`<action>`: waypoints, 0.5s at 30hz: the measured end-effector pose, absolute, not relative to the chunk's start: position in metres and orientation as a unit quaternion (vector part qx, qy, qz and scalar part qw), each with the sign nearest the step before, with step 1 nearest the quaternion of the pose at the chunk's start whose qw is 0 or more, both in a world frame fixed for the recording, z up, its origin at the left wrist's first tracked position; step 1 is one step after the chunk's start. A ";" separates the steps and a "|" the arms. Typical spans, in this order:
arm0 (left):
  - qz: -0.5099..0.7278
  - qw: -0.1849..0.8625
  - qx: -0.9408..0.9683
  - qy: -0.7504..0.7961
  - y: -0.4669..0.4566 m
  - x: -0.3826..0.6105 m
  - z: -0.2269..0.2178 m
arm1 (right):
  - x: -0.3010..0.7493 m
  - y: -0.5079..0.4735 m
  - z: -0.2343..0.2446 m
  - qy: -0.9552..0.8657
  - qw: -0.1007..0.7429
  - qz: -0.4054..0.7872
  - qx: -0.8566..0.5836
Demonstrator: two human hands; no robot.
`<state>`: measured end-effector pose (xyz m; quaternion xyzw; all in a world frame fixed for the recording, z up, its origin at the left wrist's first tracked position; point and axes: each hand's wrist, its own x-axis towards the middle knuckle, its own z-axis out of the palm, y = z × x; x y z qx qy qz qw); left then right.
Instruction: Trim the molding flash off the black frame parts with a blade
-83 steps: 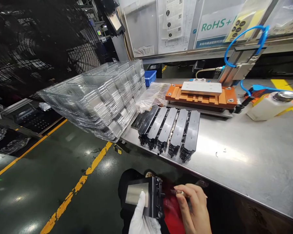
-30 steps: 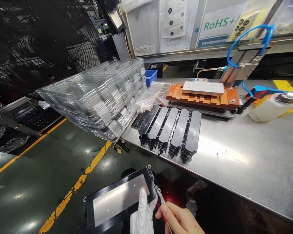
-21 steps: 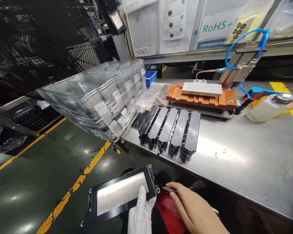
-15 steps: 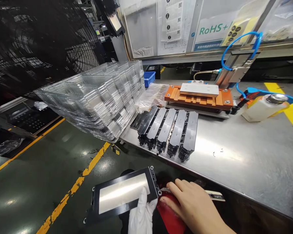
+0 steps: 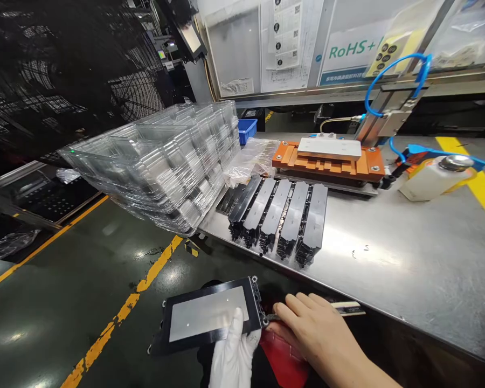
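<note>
My left hand [image 5: 232, 353], in a white glove, grips a flat black plastic frame [image 5: 202, 337] with a grey rectangular panel in its middle. The thumb lies on the panel, and round eyelets stick out at the frame's corners. My bare right hand [image 5: 315, 328] is closed around a utility knife [image 5: 350, 308]; its pale handle shows behind the hand. The thin blade end touches or nearly touches the frame's lower right corner. Below the knife lies something red [image 5: 285, 358], partly hidden by my hand.
Several black plastic parts [image 5: 272, 207] stand in a row on the metal table [image 5: 408, 258]. Behind them is an orange press fixture [image 5: 327, 161] with blue hoses. Film-wrapped clear trays [image 5: 157, 161] are stacked at left. A white bottle [image 5: 434, 178] and blue bin [image 5: 247, 129] stand farther back.
The frame has turned slightly, and its left end has shifted right and up, dulling the panel's glare. My right hand and the knife have moved slightly up and left.
</note>
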<state>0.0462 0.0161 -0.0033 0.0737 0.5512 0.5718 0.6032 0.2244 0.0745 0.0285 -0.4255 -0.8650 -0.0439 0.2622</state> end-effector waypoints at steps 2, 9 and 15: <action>0.583 0.593 0.060 0.552 0.021 0.052 0.005 | 0.226 0.076 0.029 -0.871 0.263 -0.047 -0.413; 0.542 0.652 -0.020 0.530 0.036 0.059 0.031 | 0.233 0.077 0.026 -0.889 0.257 -0.044 -0.375; 0.513 0.693 0.001 0.506 0.037 0.056 0.040 | 0.238 0.079 0.025 -0.902 0.252 -0.034 -0.349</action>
